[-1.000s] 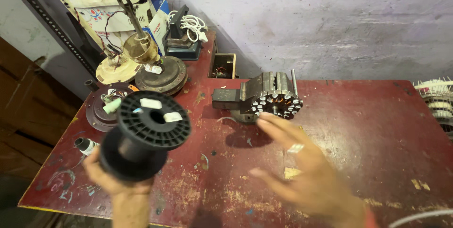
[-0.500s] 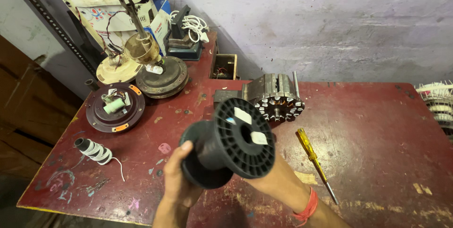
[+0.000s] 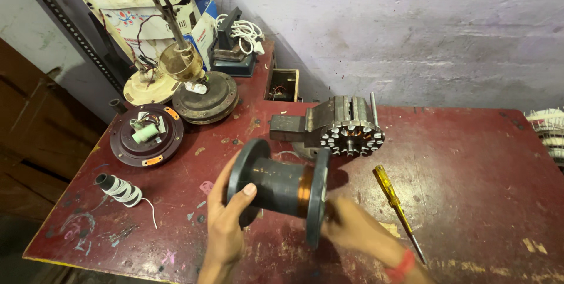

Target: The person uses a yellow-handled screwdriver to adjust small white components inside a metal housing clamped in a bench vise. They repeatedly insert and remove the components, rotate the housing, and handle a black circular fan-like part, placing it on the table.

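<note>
A black plastic spool (image 3: 282, 188) lies sideways above the red table (image 3: 470, 190), with a thin band of copper wire wound near its right flange. My left hand (image 3: 226, 225) grips the spool's left flange, thumb on the barrel. My right hand (image 3: 352, 228) is pressed against the outside of the right flange, partly hidden behind it. Just beyond the spool, a wound stator (image 3: 352, 134) sits clamped in a grey metal vise (image 3: 311, 122).
A yellow-handled screwdriver (image 3: 396, 207) lies right of my right hand. At the left are a small thread bobbin (image 3: 119, 189), a round dark motor cover (image 3: 144, 135), fan motor parts (image 3: 202, 96) and a cluttered stack (image 3: 158, 19). A small open box (image 3: 282, 84) stands by the wall.
The spool has been turned from flange facing the camera to lying sideways. It came from the left of the table to the middle, and both hands now hold it.
</note>
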